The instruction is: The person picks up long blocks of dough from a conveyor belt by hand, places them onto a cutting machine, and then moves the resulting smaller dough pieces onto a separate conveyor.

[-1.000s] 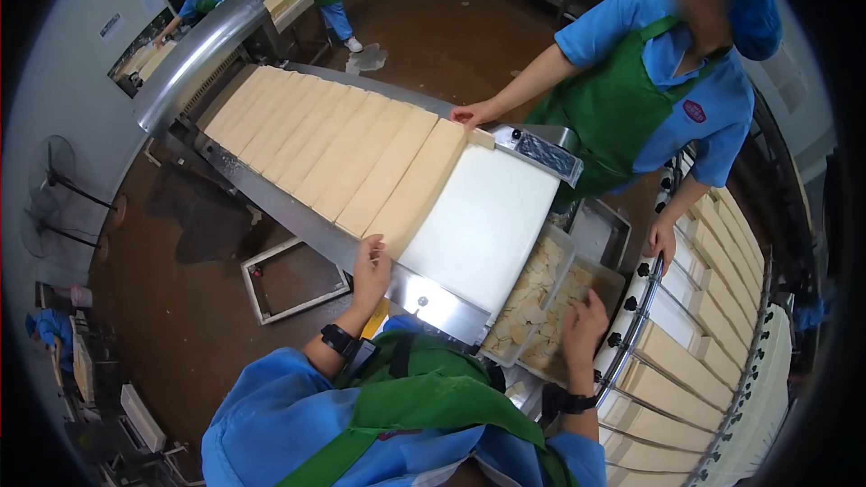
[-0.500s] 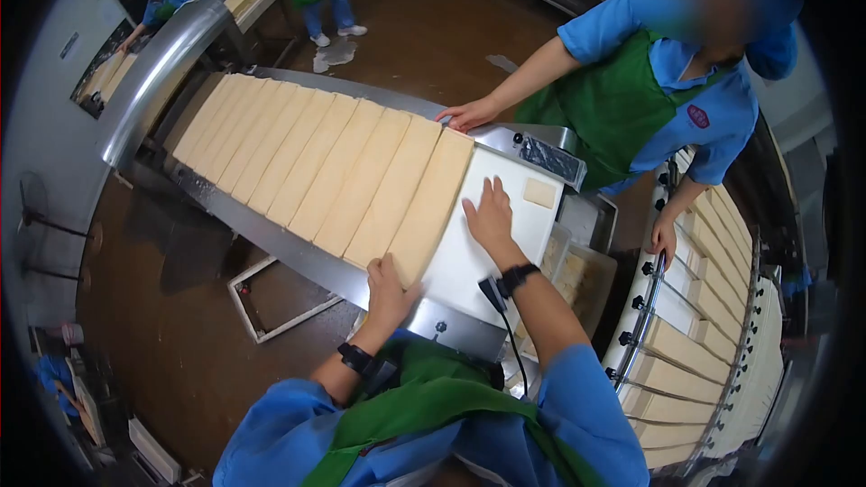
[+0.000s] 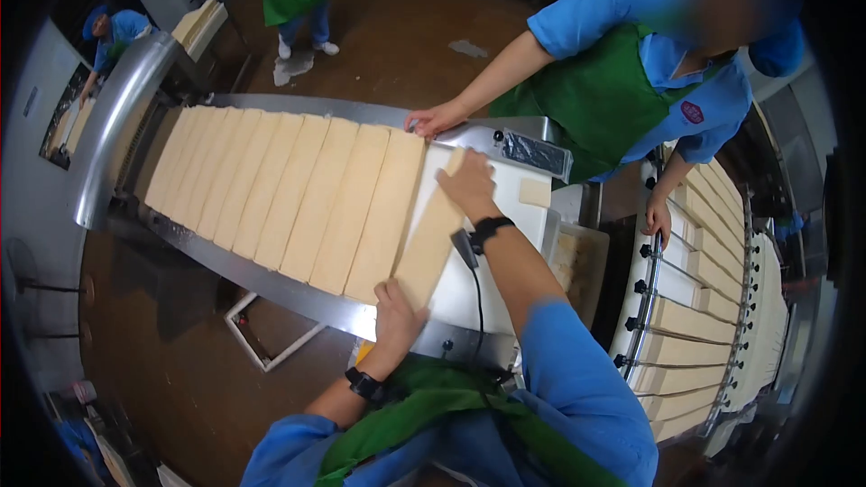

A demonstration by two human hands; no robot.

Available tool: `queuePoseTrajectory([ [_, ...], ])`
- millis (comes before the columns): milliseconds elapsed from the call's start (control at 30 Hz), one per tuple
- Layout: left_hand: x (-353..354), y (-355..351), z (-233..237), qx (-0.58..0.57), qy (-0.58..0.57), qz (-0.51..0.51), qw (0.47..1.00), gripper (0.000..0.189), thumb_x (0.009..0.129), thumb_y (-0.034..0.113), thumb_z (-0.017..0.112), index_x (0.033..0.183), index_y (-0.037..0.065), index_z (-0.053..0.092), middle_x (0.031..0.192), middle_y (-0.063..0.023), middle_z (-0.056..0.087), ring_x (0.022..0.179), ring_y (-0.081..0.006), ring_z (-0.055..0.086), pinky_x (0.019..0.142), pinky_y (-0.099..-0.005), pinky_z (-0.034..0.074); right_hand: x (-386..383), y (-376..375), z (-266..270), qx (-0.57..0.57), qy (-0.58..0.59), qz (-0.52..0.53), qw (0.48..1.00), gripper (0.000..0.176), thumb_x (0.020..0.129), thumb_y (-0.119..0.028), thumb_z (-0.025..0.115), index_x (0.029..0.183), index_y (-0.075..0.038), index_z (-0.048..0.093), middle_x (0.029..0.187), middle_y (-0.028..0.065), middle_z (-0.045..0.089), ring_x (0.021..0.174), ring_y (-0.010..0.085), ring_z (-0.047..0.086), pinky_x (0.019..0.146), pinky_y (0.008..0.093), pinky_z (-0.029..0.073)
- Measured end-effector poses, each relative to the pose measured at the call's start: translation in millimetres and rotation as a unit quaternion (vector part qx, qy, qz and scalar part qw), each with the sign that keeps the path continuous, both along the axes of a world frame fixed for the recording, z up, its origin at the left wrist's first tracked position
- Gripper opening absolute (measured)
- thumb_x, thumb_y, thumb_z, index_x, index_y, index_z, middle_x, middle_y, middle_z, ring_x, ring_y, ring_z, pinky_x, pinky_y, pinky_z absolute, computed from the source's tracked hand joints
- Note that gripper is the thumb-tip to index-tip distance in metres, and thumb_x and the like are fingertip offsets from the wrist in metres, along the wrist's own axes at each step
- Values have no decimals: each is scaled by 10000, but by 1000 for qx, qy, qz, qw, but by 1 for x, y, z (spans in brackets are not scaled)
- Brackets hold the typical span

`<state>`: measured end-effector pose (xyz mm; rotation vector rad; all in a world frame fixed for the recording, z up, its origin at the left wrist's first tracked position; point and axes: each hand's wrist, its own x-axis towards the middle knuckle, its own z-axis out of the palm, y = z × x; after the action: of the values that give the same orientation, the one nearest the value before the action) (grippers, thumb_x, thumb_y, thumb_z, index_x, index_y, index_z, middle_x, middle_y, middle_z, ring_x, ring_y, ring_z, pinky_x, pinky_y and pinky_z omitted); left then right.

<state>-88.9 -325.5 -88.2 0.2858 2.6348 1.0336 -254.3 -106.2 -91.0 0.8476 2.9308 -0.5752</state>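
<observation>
Pale flat dough strips (image 3: 298, 194) lie side by side across the conveyor. One separate dough strip (image 3: 431, 239) lies at a slant on the white board (image 3: 505, 257), a narrow gap parting its upper end from the row. My left hand (image 3: 398, 317) grips the near end of this strip, fingers bent over it. At its far end is my right hand (image 3: 469, 186), with fingers curled around the strip's edge. A small square dough piece (image 3: 535, 192) rests on the board to the right of my right hand.
Across the conveyor, a co-worker in a green apron (image 3: 582, 104) rests one hand on its far edge and the other on a rack of strips (image 3: 690, 343) at right. A bin (image 3: 582, 261) stands beside the board. Two more people are farther back.
The end strip has come away from the row onto the board, slanting. My right hand has moved from the bare board onto its far end. The view has shifted slightly.
</observation>
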Motion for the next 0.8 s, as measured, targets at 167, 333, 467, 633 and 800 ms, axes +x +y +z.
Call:
queuePoseTrajectory([
  [167,-3,20,-18,30,15,-107,994,790,684,303,777,1204,-67,312,1149,-320,372,973,-474,504,837,-492,463,62,93,-31,-1,20,-100,995,970,682,-494,681,1383,37,272,1426,277,277,1348,418,217,1091,503,210],
  [333,7,60,-10,-39,-53,-163,984,812,725,412,715,1242,-33,276,1098,-286,396,742,-441,602,663,-487,529,125,111,22,-76,37,-230,970,852,708,-438,683,1283,52,291,1354,273,279,1236,429,350,1010,467,354],
  [467,28,93,-3,-29,48,-115,992,733,695,297,749,1194,-38,330,1113,-291,395,851,-455,562,726,-486,508,188,146,-8,-71,126,-307,941,790,724,-387,680,1265,32,285,1286,245,320,1135,425,430,993,447,379],
  [633,52,150,16,92,102,-167,976,766,662,169,758,1267,-22,328,1239,-362,280,1147,-511,343,965,-487,375,281,185,40,-86,281,-395,870,771,760,-336,665,1312,35,275,1309,268,340,1215,408,391,1011,442,345],
  [800,85,237,52,148,156,-222,951,776,669,38,705,1334,24,307,1323,-328,197,1239,-478,258,1035,-451,308,356,272,61,-55,338,-440,830,818,739,-397,649,1298,46,250,1275,284,312,1088,446,460,933,475,407],
])
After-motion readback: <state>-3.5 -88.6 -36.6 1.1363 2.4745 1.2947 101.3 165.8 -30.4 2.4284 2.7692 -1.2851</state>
